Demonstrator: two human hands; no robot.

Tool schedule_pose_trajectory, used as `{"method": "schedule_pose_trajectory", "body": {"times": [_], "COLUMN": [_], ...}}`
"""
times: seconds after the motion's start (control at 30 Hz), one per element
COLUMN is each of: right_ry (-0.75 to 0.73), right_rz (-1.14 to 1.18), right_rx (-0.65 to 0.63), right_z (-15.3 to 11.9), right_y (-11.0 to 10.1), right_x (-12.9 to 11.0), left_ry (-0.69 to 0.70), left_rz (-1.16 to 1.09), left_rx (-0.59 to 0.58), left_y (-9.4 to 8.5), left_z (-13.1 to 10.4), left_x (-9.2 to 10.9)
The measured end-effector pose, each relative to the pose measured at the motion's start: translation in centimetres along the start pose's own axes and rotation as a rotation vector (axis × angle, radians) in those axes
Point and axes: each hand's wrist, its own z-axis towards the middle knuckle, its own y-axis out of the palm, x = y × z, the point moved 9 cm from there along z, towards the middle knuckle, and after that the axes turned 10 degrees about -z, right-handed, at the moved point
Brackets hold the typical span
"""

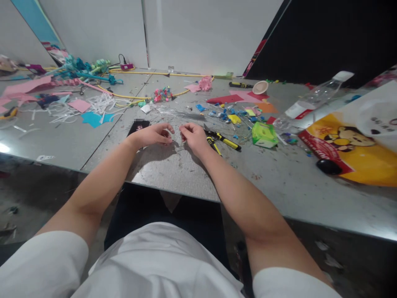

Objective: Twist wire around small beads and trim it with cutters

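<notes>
Above the front part of the grey table (173,171), my left hand (154,135) is held with its fingers curved and apart, and nothing shows between them. A short gap away, my right hand (192,136) has thumb and fingers pinched together; whatever is in them is too small to make out. Pliers with black and yellow handles (228,142) lie just right of my right hand, partly covered by it. Beyond both hands is a bundle of thin metal wires (181,113). A dark flat object (136,125) lies behind my left wrist, partly hidden.
Blue and yellow scraps (235,119) and a green packet (264,134) lie to the right. Farther right are a plastic bottle (321,97) and a yellow bag (366,151). White strips (101,103) and pink paper (80,105) cover the left. A yellow cable (149,73) runs along the back.
</notes>
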Motion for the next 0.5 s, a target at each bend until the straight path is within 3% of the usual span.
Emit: {"method": "schedule_pose_trajectory", "body": {"times": [0.33,0.5], "right_ry": [0.073,0.040], "right_rz": [0.008,-0.015], "right_rx": [0.060,0.059], "right_z": [-0.03,-0.01], "right_y": [-0.64,-0.62], "right_x": [-0.49,-1.01], "left_ry": [-0.020,-0.002], "left_rz": [-0.038,-0.035], "left_rx": [-0.034,-0.091], "left_y": [-0.47,-0.14], "left_z": [0.61,0.46], "left_x": [-0.73,-0.37]}}
